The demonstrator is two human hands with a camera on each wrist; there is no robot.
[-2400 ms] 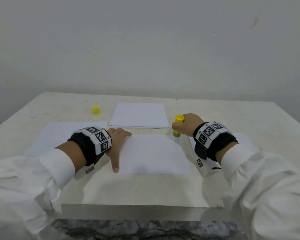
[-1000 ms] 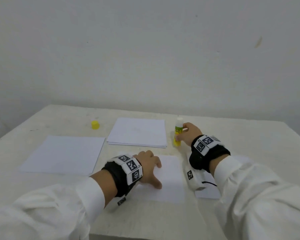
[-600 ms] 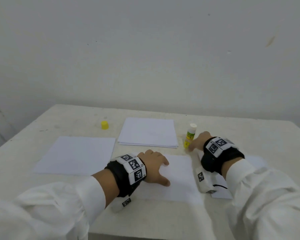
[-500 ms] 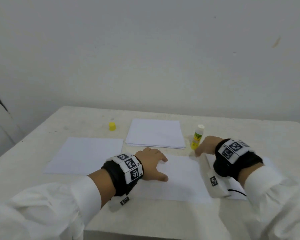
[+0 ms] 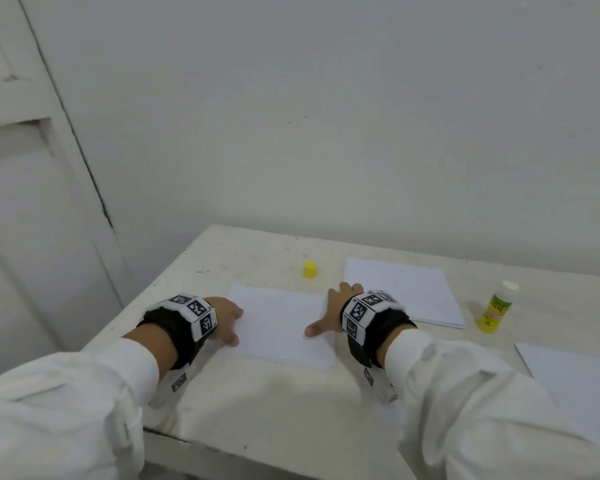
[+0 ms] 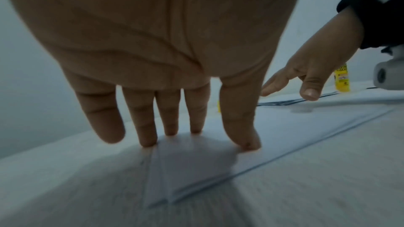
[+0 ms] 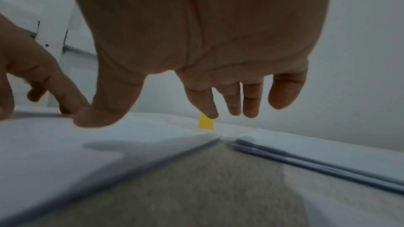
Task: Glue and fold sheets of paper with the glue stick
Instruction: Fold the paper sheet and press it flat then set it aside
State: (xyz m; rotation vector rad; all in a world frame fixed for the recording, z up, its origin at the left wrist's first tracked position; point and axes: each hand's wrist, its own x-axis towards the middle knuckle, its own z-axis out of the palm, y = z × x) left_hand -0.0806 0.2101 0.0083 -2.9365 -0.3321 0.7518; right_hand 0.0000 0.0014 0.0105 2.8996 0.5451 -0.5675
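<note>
A pale wall [image 5: 326, 133] and a white panelled door [image 5: 32, 202] stand behind a worn cream table [image 5: 274, 410]. On the table's left part lies a sheet of paper [image 5: 278, 323], and both hands are at it. The left hand [image 5: 224, 318] has its fingers [image 6: 144, 127] spread and nearly straight, the tips pressing on the sheet's left edge; it grips nothing. The right hand [image 5: 333, 311] is spread over the sheet's right edge, thumb [image 7: 102, 115] down on the paper, the other fingers loosely extended and raised; it holds nothing either. The glue stick [image 5: 497, 311] stands upright and uncapped, well apart from both hands, out to the right beyond a stack of paper [image 5: 406, 289]. Its yellow cap [image 5: 310, 270] stands alone near the table's far edge, just beyond the right hand's fingertips. Another sheet [image 5: 575, 386] lies at the right edge of the head view.
</note>
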